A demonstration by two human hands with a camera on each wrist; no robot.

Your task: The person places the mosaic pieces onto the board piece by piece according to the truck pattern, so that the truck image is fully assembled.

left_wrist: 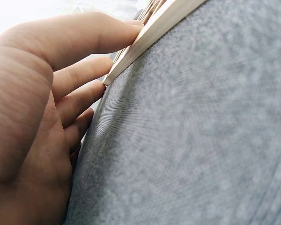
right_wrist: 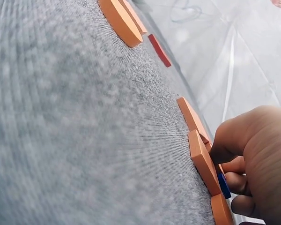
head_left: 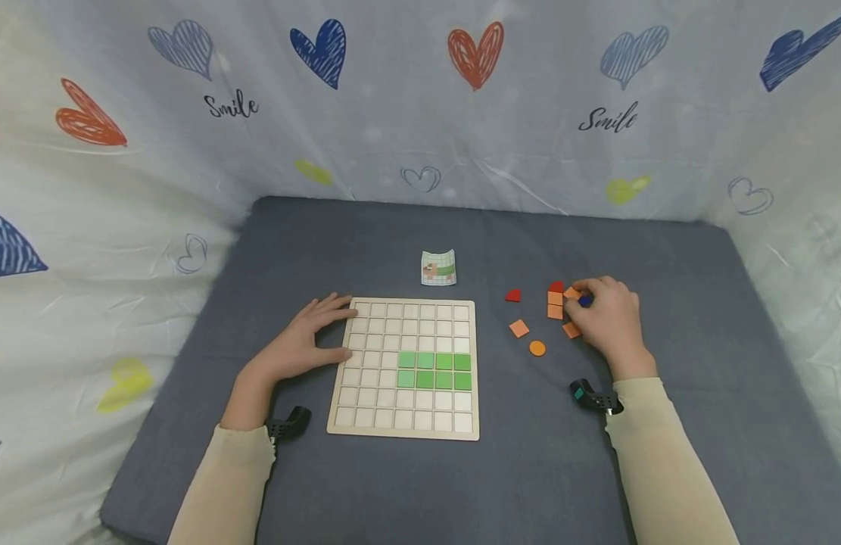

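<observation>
Fingers of our right hand (head_left: 609, 322) are bending narrowly around an orange square (head_left: 571, 293); we cannot tell whether they are gripping it. A blue piece (head_left: 586, 300) is sitting just beside them. Our left hand (head_left: 297, 342) is resting with fingers spread wide, touching the board (head_left: 403, 434) at nine to ten o'clock. Red pieces (head_left: 513, 295), more orange squares (head_left: 555, 311) and an orange disc (head_left: 537, 348) are lying off the board, toward two and three o'clock. Beyond its rim, at one o'clock, a picture card (head_left: 438, 269) is showing green beside orange patches. Eight green squares (head_left: 425, 379) are filling cells toward three o'clock, so we are judging the green part done and the orange part left.
</observation>
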